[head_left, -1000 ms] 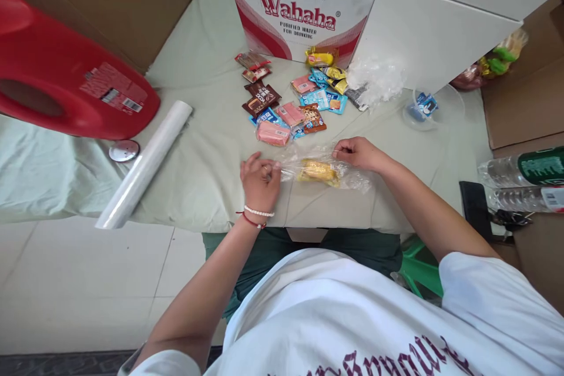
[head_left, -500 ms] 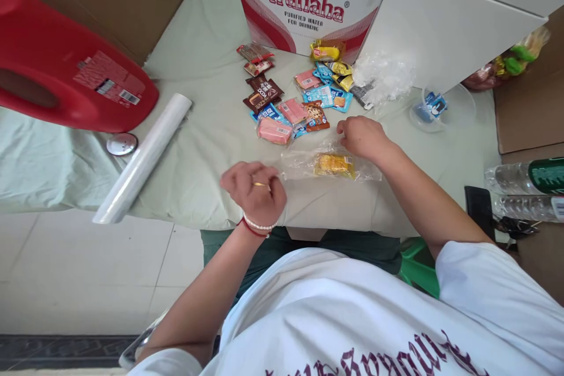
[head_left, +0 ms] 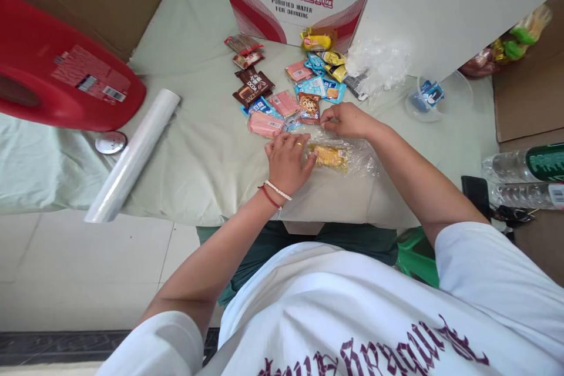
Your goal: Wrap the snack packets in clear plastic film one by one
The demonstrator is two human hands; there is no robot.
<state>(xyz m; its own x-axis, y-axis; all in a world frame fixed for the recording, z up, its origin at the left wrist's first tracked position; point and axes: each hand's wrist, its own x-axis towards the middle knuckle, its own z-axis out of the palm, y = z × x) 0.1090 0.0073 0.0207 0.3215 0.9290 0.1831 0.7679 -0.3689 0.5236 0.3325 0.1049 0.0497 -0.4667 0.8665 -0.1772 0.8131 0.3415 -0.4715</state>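
a yellow-wrapped snack (head_left: 332, 157) lies in a loose sheet of clear plastic film (head_left: 365, 160) on the pale green tablecloth (head_left: 211, 170), near the table's front edge and between the person's two hands. its long axis runs mostly side to side, roughly along that edge, with the right end tipped a little toward the person. the left hand (head_left: 287, 160) is the nearer one: it lies palm down just off the snack's left end, fingers extended and loosely together, thumb spread away from them so that its tip overlaps that end in this view; whether the thumb presses on the wrapper cannot be told. from this hand, then, the snack lies to the right, end-on. the right hand (head_left: 349, 120) is on the far side, beyond the snack and a little to its right, so from there the snack lies back toward the person and slightly left, its long side facing the hand. the right fingers are curled, with thumb and forefinger close together at the film's far margin; whether a bit of film is pinched between them cannot be made out. just left of those fingertips is a brown cookie packet (head_left: 309, 107), and beyond the left fingertips lies a pink-wrapped packet (head_left: 265, 124). the film spreads past the snack's right end, beneath the right wrist.
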